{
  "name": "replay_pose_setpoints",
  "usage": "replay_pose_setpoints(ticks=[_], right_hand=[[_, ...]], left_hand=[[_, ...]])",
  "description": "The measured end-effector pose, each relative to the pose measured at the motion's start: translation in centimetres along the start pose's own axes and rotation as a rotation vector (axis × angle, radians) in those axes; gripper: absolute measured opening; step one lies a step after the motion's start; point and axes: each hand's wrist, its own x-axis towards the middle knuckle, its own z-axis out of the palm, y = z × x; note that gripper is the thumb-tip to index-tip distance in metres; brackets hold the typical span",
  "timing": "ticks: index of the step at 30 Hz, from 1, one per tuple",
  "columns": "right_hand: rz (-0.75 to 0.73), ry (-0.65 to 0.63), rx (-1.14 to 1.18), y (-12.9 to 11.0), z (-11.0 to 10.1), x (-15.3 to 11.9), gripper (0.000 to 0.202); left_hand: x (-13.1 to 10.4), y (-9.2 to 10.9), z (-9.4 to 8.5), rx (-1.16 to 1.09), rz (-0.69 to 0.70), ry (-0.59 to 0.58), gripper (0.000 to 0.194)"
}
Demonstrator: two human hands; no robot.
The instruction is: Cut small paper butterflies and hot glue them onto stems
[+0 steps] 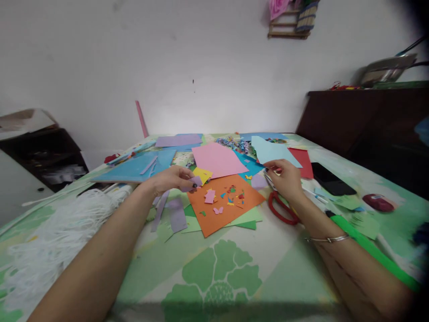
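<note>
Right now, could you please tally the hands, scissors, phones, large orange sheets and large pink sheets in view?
Left hand and right hand: 2
Scissors: 1
Phone: 1
Large orange sheet: 1
Large pink sheet: 1
Total: 6

Crafting at home

This looks like a room in a home. On a green-and-white floral tablecloth (221,261), red-handled scissors (292,221) and an orange paper sheet (231,213) share space with a black smartphone (331,180). A small wooden rack (288,34) hangs on the white wall (208,58) (marked in a few spots). At right stands a dark brown cabinet (365,120) with a cluttered top; at left, a crowded open shelf unit (65,139).
</note>
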Motion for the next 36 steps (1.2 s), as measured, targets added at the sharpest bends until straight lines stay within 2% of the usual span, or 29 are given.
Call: replay_pose_setpoints(ticks=[3, 4, 6, 9, 14, 20, 27, 36], right_hand=[[-0.063, -0.182, 0.269, -3.4, 0.5, -1.8, 0.022], [-0.051, -0.316, 0.492, -4.4, 0.6, -2.5, 0.023], [-0.024, -0.546, 0.821, -6.2, 0.9, -3.8, 0.026], [-0.005, -0.697, 1.062, -7.4, 1.2, -4.8, 0.024], [0.071, -0.751, 1.113, -7.4, 1.3, -5.1, 0.018], [0.176, -0.772, 1.067, -7.7, 1.2, -5.2, 0.026], [0.239, -0.709, 1.052, -7.9, 1.3, -5.2, 0.031], [0.287, -0.65, 1.04, -7.8, 1.0, -5.2, 0.025]], left_hand=[[-0.4, 1.2, 2.1, -0.131, 0.139, -0.124, 0.018], [-0.5, 1.5, 3.0, -0.156, 0.165, -0.152, 0.016], [-0.6, 2.1, 4.6, -0.182, 0.169, -0.199, 0.014], [-0.8, 2.6, 6.4, -0.19, 0.15, -0.224, 0.011], [-0.7, 2.8, 7.4, -0.166, 0.118, -0.174, 0.011], [-0.3, 2.5, 7.6, -0.135, 0.117, -0.114, 0.012], [-0.3, 2.6, 8.1, -0.176, 0.138, -0.1, 0.021], [-0.1, 2.3, 8.8, -0.232, 0.192, -0.064, 0.022]])
